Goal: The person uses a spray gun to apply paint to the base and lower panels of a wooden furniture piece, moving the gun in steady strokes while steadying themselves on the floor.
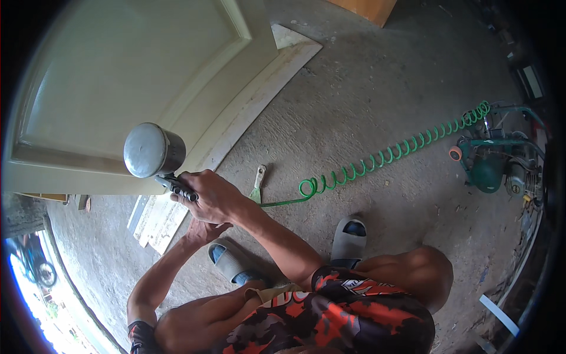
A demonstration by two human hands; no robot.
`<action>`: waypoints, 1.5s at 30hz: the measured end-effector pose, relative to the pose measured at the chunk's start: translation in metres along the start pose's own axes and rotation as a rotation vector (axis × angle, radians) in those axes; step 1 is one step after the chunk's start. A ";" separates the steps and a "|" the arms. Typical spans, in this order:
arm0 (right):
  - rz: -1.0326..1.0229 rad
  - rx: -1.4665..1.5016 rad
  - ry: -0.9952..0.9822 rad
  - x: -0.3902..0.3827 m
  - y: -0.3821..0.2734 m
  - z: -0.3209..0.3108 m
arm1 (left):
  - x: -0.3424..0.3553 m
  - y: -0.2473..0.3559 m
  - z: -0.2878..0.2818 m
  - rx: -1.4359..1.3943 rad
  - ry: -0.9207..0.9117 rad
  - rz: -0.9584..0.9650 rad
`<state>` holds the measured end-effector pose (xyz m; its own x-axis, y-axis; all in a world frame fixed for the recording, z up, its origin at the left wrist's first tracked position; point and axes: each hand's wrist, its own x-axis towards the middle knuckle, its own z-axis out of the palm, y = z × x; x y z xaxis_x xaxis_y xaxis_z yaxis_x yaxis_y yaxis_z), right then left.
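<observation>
My right hand point(211, 193) grips a spray gun point(175, 186), which has a round silver paint cup point(154, 150) on top. Just below it, my left hand point(206, 230) is close against the underside of the right; its fingers are mostly hidden, so its grip does not show. A pale, glossy panelled door point(130, 76) stands in front of the cup, on the left. The green coiled air hose point(377, 159) runs from the right and passes out of sight under my right forearm.
Pale boards point(259, 97) lie along the door's lower edge. A putty knife point(257, 184) rests on the concrete floor point(354, 88) near the hose. At the right stands a green air compressor point(488, 173). My feet wear grey slides point(349, 241). A wooden piece point(368, 9) sits at the far edge.
</observation>
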<state>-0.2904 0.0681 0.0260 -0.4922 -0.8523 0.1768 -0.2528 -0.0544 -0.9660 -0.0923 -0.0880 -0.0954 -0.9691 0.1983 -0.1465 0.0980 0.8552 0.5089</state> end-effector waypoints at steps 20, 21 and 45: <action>0.081 0.117 -0.005 -0.008 -0.028 -0.020 | 0.007 0.010 -0.030 0.067 0.217 0.152; 0.078 0.114 0.012 -0.009 -0.026 -0.021 | 0.009 0.010 -0.030 0.113 0.214 0.176; 0.045 0.175 0.150 0.000 0.010 -0.021 | 0.018 -0.010 -0.038 -0.016 0.087 -0.015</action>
<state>-0.3100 0.0786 0.0201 -0.6213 -0.7698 0.1466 -0.0864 -0.1186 -0.9892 -0.1197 -0.1108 -0.0712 -0.9866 0.1425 -0.0798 0.0806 0.8500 0.5206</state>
